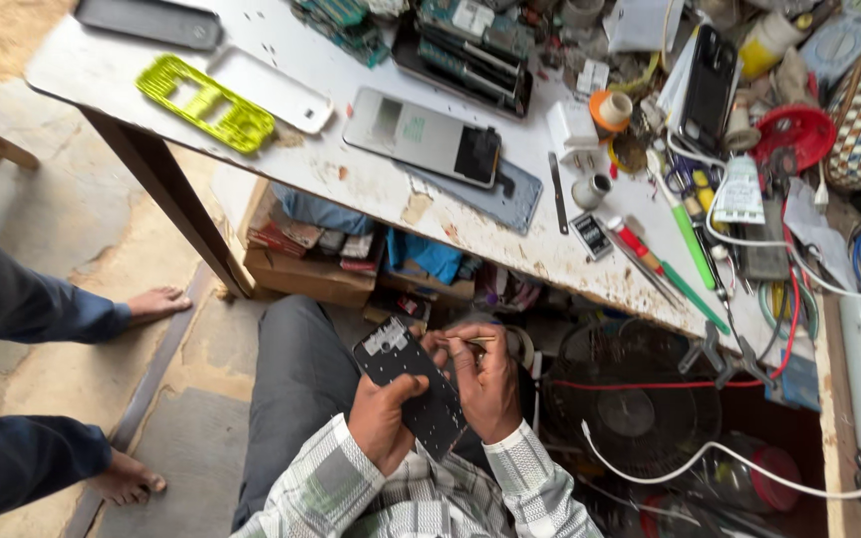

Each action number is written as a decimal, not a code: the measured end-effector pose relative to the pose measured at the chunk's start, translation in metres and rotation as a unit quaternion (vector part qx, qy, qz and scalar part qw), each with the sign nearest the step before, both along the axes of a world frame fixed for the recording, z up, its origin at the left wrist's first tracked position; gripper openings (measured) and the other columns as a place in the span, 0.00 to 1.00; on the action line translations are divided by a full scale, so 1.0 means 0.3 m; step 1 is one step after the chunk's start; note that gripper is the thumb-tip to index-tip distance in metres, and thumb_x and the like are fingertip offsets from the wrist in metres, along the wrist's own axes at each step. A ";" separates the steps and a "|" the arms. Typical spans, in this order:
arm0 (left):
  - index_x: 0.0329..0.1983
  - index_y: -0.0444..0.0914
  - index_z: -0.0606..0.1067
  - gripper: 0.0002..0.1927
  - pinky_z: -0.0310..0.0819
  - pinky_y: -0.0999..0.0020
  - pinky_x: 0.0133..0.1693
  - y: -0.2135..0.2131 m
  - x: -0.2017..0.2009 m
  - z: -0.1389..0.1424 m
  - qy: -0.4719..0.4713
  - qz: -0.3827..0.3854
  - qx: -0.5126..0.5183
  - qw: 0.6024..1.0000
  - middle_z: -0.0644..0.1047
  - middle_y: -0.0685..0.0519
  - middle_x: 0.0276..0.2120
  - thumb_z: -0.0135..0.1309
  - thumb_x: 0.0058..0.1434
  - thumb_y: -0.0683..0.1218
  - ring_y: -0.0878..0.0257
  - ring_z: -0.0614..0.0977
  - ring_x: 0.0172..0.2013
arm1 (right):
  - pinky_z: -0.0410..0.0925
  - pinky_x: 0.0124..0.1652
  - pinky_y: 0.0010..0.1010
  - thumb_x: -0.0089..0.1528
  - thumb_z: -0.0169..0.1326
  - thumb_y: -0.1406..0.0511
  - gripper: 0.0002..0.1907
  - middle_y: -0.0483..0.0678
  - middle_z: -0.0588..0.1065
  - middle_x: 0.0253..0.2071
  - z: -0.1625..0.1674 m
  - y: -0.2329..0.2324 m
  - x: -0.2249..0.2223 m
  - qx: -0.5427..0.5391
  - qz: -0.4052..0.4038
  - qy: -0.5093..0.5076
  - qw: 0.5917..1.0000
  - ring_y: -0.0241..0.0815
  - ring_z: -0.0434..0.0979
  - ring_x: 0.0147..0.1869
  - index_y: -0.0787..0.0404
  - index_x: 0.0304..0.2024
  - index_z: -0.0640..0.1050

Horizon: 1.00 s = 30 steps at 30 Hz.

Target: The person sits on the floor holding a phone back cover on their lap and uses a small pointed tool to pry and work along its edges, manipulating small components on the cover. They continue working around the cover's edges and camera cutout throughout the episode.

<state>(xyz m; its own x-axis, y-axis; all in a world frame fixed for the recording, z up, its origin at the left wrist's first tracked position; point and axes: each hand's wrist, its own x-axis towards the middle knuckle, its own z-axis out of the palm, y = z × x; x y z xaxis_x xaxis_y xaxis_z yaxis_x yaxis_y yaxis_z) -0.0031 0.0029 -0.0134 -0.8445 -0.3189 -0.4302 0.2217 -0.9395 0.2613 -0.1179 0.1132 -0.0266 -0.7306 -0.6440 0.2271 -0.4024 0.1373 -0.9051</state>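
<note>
Left hand (pixel 383 418) gripping opened phone (pixel 413 387), right hand (pixel 485 384) holding tweezers (pixel 472 341)

The left hand (pixel 383 418) holds a black phone (pixel 411 387) over the lap; the right hand (pixel 485 384) pinches thin tweezers (pixel 472 341) below the messy desk (pixel 371 189).

Phone repair workshop. Stained bench (pixel 381 189) strewn with opened phones (pixel 423 136), screwdrivers (pixel 685 234) and cables at upper right. Circuit boards (pixel 470 45) piled top centre.
</note>
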 end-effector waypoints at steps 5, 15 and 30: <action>0.66 0.39 0.64 0.37 0.78 0.54 0.57 -0.015 0.019 0.014 -0.034 -0.008 0.004 0.999 0.73 0.44 0.64 0.44 0.50 0.28 0.50 0.76 0.63 | 0.78 0.45 0.28 0.69 0.50 0.69 0.07 0.53 0.78 0.47 0.066 -0.018 -0.045 -0.001 -0.028 -0.023 0.999 0.39 0.82 0.48 0.64 0.49 0.68; 0.66 0.36 0.64 0.37 0.75 0.52 0.60 -0.002 0.022 0.043 0.002 0.002 -0.011 1.000 0.72 0.38 0.64 0.46 0.50 0.28 0.47 0.75 0.63 | 0.82 0.62 0.41 0.78 0.44 0.69 0.09 0.53 0.74 0.56 0.733 -0.294 -0.301 -0.200 0.133 0.028 0.970 0.49 0.79 0.64 0.62 0.59 0.62; 0.69 0.37 0.59 0.38 0.72 0.49 0.61 -0.046 0.030 0.026 0.035 0.025 0.027 0.999 0.67 0.38 0.68 0.42 0.52 0.29 0.46 0.73 0.64 | 0.78 0.52 0.31 0.70 0.50 0.72 0.08 0.52 0.74 0.49 0.229 -0.057 -0.019 -0.127 0.052 -0.171 0.976 0.41 0.81 0.52 0.67 0.51 0.68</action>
<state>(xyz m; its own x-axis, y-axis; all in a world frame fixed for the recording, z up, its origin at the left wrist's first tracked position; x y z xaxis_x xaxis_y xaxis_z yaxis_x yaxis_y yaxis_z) 0.0060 -0.0109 -0.0057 -0.8564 -0.3396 -0.3889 0.2849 -0.9390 0.1926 -0.1236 0.0961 0.0422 -0.7250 -0.6734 0.1447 -0.0716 -0.1354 -0.9882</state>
